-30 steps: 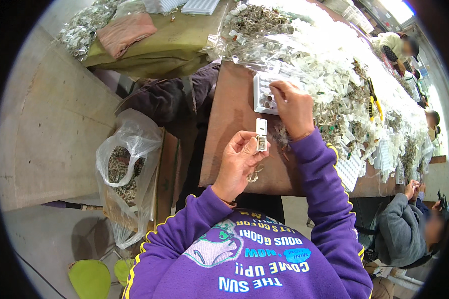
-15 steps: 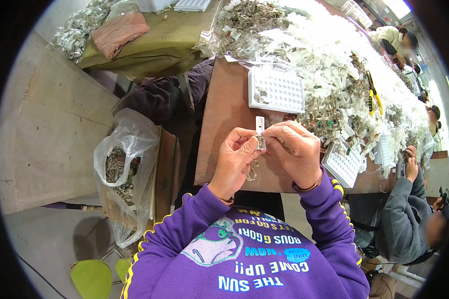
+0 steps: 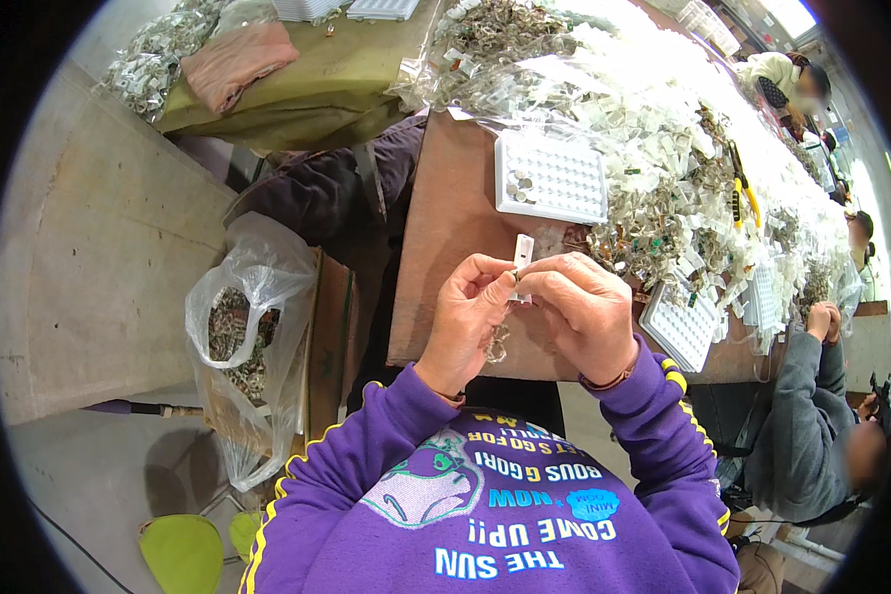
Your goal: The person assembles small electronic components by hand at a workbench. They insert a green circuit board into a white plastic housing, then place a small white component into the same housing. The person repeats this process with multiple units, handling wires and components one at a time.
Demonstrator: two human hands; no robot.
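In front of my chest, above the table edge, I hold a small narrow white plastic piece (image 3: 524, 248) with a dark slot. My left hand (image 3: 465, 322) pinches it between thumb and forefinger. My right hand (image 3: 592, 312) is closed too, its fingertips against the piece's near half, covering much of it. Below my left fingers hangs a thin, pale looped strand (image 3: 496, 345); its kind is unclear. Just beyond my hands lies a white tray (image 3: 574, 203) with rows of round hollows, and several small silver discs (image 3: 521, 184) sit at its left side.
A large heap of clear plastic and metal bits (image 3: 663, 188) covers the table (image 3: 445, 218). Yellow-handled pliers (image 3: 742, 188) rest on it. More white trays (image 3: 681, 329) lie right. An open plastic bag (image 3: 297, 287) of metal parts stands left. A co-worker's grey sleeve (image 3: 802, 396) is at right.
The white piece has tilted slightly to the right, and my right fingers have curled lower around its near half. The co-worker's hands at right have come together lower down.
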